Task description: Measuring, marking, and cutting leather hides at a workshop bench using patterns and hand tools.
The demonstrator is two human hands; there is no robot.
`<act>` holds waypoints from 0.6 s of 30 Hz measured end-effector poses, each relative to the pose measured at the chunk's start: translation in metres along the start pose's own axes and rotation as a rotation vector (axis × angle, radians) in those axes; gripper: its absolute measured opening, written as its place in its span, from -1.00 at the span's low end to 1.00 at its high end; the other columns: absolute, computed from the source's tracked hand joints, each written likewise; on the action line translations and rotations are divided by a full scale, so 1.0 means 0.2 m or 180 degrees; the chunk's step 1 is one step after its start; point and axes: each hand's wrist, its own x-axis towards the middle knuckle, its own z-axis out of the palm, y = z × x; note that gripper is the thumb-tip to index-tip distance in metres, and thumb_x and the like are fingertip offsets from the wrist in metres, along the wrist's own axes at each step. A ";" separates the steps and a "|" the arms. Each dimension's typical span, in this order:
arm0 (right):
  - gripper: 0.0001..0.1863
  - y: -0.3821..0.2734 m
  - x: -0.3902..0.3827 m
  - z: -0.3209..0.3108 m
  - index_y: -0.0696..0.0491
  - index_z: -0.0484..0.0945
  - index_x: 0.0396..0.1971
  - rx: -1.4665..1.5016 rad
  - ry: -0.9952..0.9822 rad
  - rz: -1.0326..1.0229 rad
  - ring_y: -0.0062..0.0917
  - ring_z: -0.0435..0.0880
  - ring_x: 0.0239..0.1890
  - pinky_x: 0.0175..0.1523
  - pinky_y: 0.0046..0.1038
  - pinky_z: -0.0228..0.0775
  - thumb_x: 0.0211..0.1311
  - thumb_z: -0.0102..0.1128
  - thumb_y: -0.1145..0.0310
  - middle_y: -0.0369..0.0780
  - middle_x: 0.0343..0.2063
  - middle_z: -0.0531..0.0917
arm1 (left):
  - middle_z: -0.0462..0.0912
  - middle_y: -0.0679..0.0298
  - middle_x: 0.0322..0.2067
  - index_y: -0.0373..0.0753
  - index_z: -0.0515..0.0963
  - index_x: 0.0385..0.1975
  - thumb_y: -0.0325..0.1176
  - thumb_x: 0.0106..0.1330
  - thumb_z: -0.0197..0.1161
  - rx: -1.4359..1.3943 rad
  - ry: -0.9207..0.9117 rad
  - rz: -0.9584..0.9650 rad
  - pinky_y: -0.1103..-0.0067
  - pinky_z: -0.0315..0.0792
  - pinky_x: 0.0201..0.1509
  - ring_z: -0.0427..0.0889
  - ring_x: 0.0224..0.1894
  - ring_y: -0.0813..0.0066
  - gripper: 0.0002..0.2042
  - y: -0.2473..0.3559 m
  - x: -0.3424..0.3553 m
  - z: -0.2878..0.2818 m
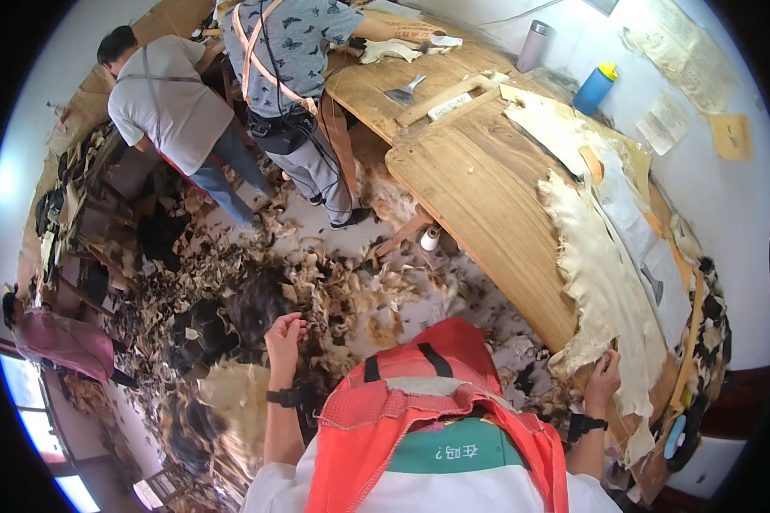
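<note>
My left hand (284, 344) is raised over the floor scraps (368, 325) with its fingers loosely bent and apart, holding nothing. My right hand (602, 376) has its fingers curled at the lower part of a pale, ragged-edged hide (607, 299) on the wooden worktable (470, 205); what they hold, if anything, is unclear. A red apron (436, 342) with black straps hangs in front of me. A metal scraper (653, 282) lies along the table's right side, beside the hide.
Two people (162, 111) (282, 103) stand at upper left, backs turned; a third (68, 342) is at far left. Scrap piles (205, 325) cover the floor. A blue bottle (592, 92), grey flask (535, 44), second scraper (406, 90) and wooden bar (445, 101) sit along the table's back.
</note>
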 end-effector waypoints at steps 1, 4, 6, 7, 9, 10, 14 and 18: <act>-0.83 0.01 0.00 0.00 0.02 0.48 -0.12 -0.0006 0.0004 -0.0009 -0.07 0.65 -0.34 -0.30 -0.16 0.40 0.31 0.06 0.44 -0.03 -0.39 0.67 | 0.69 0.26 -0.31 -0.38 0.57 -0.09 -0.47 0.41 0.10 -0.0031 0.0093 -0.0002 0.71 0.48 -0.26 0.60 -0.37 0.67 -0.81 -0.02 0.00 -0.02; -0.83 0.01 -0.01 0.00 0.02 0.48 -0.12 -0.0071 -0.0159 0.0140 -0.08 0.66 -0.34 -0.29 -0.17 0.42 0.31 0.07 0.44 -0.05 -0.38 0.68 | 0.69 0.26 -0.32 -0.38 0.57 -0.09 -0.46 0.41 0.11 0.0006 0.0249 -0.0087 0.71 0.48 -0.26 0.59 -0.37 0.67 -0.81 -0.05 -0.03 -0.04; -0.84 -0.01 0.00 0.02 0.02 0.48 -0.13 0.0159 -0.0025 0.0013 -0.11 0.66 -0.35 -0.29 -0.20 0.43 0.31 0.07 0.45 -0.06 -0.40 0.68 | 0.69 0.27 -0.33 -0.38 0.57 -0.09 -0.46 0.41 0.11 0.0032 0.0174 -0.0053 0.72 0.48 -0.25 0.60 -0.36 0.67 -0.81 -0.05 -0.01 0.00; -0.84 -0.03 0.00 0.02 0.02 0.48 -0.13 0.0149 -0.0031 0.0035 -0.11 0.66 -0.35 -0.29 -0.20 0.43 0.31 0.07 0.45 -0.06 -0.40 0.68 | 0.69 0.27 -0.33 -0.38 0.57 -0.09 -0.46 0.40 0.11 0.0110 0.0071 -0.0026 0.72 0.47 -0.25 0.60 -0.36 0.67 -0.81 -0.04 0.00 0.03; -0.83 -0.06 0.00 0.03 0.02 0.48 -0.13 0.0279 -0.0116 0.0120 -0.13 0.67 -0.36 -0.29 -0.22 0.44 0.31 0.08 0.45 -0.07 -0.39 0.67 | 0.69 0.26 -0.33 -0.38 0.57 -0.10 -0.47 0.40 0.12 0.0185 -0.0124 0.0004 0.71 0.48 -0.23 0.62 -0.34 0.65 -0.81 0.05 0.02 0.13; -0.83 -0.04 0.00 0.03 0.02 0.48 -0.13 0.0269 -0.0120 0.0152 -0.13 0.67 -0.36 -0.29 -0.22 0.44 0.31 0.08 0.45 -0.07 -0.39 0.67 | 0.69 0.26 -0.33 -0.38 0.57 -0.10 -0.47 0.40 0.12 0.0206 -0.0151 0.0000 0.71 0.48 -0.23 0.62 -0.34 0.65 -0.81 0.10 0.03 0.19; -0.80 -0.02 0.00 -0.02 0.01 0.49 -0.11 0.0188 -0.0063 0.0249 -0.16 0.63 -0.47 -0.35 -0.22 0.40 0.28 0.11 0.46 -0.06 -0.49 0.61 | 0.69 0.26 -0.32 -0.40 0.56 -0.09 -0.49 0.39 0.12 0.0052 -0.0788 0.0194 0.68 0.49 -0.16 0.63 -0.30 0.62 -0.81 0.38 0.03 0.48; -0.80 -0.06 0.02 -0.03 0.03 0.49 -0.10 0.0152 0.0171 0.0048 -0.09 0.62 -0.44 -0.35 -0.18 0.39 0.28 0.09 0.47 -0.03 -0.47 0.62 | 0.68 0.27 -0.26 -0.38 0.56 -0.05 -0.50 0.38 0.14 0.0215 -0.1828 0.0452 0.64 0.49 -0.07 0.62 -0.20 0.59 -0.79 0.79 -0.05 0.76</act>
